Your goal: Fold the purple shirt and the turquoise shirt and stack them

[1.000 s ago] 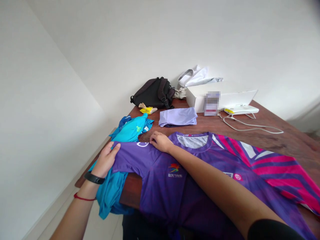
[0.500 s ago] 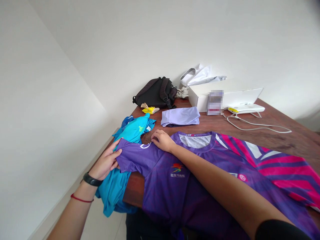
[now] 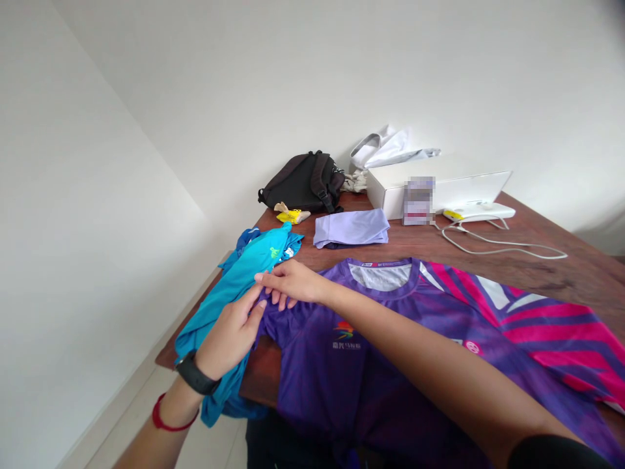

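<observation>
A purple short-sleeved sports shirt [image 3: 322, 371] lies front up across the near part of the table, its collar at the far side and a pink-and-white striped sleeve at right. My left hand [image 3: 239, 329], with a black wristband and a red cord on the wrist, is closed on the end of the shirt's left-lying sleeve. Reaching across the chest, my right hand [image 3: 295, 283] meets it there, its thumb and fingers closed around the bunched sleeve. Both sets of fingertips touch, hiding the cuff. Beneath and beside my left hand lies a crumpled turquoise shirt [image 3: 219, 326], partly hanging over the table edge.
A folded lavender garment [image 3: 351, 228] lies beyond the shirt. Farther back are a black backpack [image 3: 297, 182], a small yellow packet [image 3: 293, 215], a white box [image 3: 385, 192] and a white device [image 3: 481, 212] with a looped cable [image 3: 508, 253]. The wooden table [image 3: 541, 277] meets white walls.
My left hand has moved right and inward with the sleeve, which is now bunched. My right hand has shifted left from the shoulder to the sleeve end, and the hands now touch.
</observation>
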Tool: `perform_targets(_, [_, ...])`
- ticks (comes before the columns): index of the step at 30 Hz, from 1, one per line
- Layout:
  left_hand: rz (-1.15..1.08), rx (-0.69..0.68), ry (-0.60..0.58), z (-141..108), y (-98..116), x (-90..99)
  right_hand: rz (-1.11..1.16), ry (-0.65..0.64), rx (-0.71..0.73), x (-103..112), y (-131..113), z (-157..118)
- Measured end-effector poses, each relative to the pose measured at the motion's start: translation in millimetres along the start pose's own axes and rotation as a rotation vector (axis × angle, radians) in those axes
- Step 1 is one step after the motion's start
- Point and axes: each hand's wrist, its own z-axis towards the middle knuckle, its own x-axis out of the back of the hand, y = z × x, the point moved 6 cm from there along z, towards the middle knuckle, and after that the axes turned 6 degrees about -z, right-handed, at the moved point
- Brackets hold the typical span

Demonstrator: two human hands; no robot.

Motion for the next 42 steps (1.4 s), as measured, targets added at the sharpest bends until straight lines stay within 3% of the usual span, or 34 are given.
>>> perform_targets(5, [0.158, -0.06, -0.029, 3, 23, -10.9, 0.072, -0.006, -0.014, 9, -4, -6])
perform_targets(16, [0.326, -0.022, -0.137, 8, 28, -16.3, 0.182, -0.004, -0.054, 21, -4, -5])
perform_targets(23, [0.552, 0.006, -0.089, 8, 33, -22.5, 0.206, 0.032, -0.061, 31, 2, -1])
perform_targets(30, [0.696, 0.03, -0.033, -20, 31, -29.0, 0.07, 0.134, -0.085, 49, 7, 4])
perform_targets(33, [0.669, -0.046, 0.04, -33, 34, -38.4, 0.002, 0.129, -0.123, 54, 12, 2])
perform_targets(37, [0.576, -0.258, 0.176, -46, 47, -58.1, -0.025, 0.162, -0.184, 66, 21, -7])
perform_targets(39, [0.548, -0.32, 0.158, -50, 51, -74.0, -0.015, 0.184, -0.204, 73, 27, -14])
perform_targets(42, [0.484, -0.326, 0.007, -53, 55, -103.4, -0.013, 0.215, -0.247, 83, 40, -28])
